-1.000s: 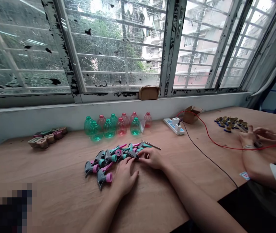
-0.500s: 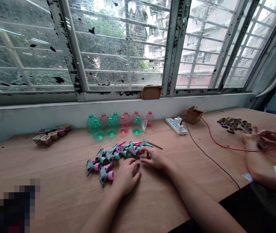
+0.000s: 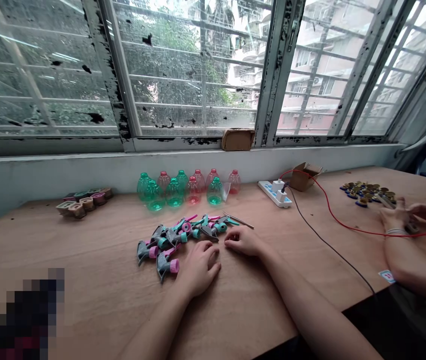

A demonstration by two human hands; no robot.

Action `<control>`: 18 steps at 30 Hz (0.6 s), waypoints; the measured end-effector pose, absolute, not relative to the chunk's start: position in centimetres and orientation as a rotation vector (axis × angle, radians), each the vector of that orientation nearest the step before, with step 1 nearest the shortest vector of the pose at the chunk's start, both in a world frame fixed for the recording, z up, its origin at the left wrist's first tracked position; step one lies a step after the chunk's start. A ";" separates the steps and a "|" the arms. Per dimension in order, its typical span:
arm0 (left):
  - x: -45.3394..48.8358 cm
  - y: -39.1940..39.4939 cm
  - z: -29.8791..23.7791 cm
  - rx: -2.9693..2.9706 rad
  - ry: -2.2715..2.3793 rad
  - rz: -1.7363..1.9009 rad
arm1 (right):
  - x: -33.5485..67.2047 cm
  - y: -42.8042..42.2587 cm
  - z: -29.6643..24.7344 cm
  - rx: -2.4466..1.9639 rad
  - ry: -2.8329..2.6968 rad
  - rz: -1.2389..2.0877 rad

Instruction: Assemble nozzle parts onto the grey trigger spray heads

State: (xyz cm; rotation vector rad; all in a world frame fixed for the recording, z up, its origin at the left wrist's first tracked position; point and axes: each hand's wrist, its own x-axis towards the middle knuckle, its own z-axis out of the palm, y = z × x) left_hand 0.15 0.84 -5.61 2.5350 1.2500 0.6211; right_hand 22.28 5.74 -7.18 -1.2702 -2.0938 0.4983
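The grey plastic trigger sprayer heads with pink and teal collars (image 3: 175, 236) lie on their sides in a loose heap on the pale brown wooden tabletop (image 3: 85, 270), from ten to twelve o'clock of the two hands; their bent shape probably does not let them stand. The left hand (image 3: 200, 265) rests palm down, its grip loosely spread, thumb apart from fingers, and nothing is seen in it. It is just beside the nearest pink-collared head; whether they touch, one cannot tell. The right hand (image 3: 243, 241) has a half-curled grip near a teal collar; one cannot tell whether its thumb and fingers meet. Both forearms seem to lean on the tabletop, perhaps for steadiness. Beyond the heap, towards twelve o'clock, transparent green plastic bottles (image 3: 175, 195) and transparent red plastic bottles (image 3: 193, 192) stand upright near the wall, perhaps to be safe from knocks.
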 end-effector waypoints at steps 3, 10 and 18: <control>0.2 0.8 -5.6 2.536 1.242 0.625 | 22.3 5.8 -7.3 -1.278 -2.060 0.534; 0.1 0.9 -5.5 2.541 1.248 0.606 | 22.4 5.8 -7.2 -1.262 -2.039 0.565; 0.1 1.0 -5.5 2.550 1.238 0.595 | 22.4 6.0 -7.3 -1.258 -2.029 0.573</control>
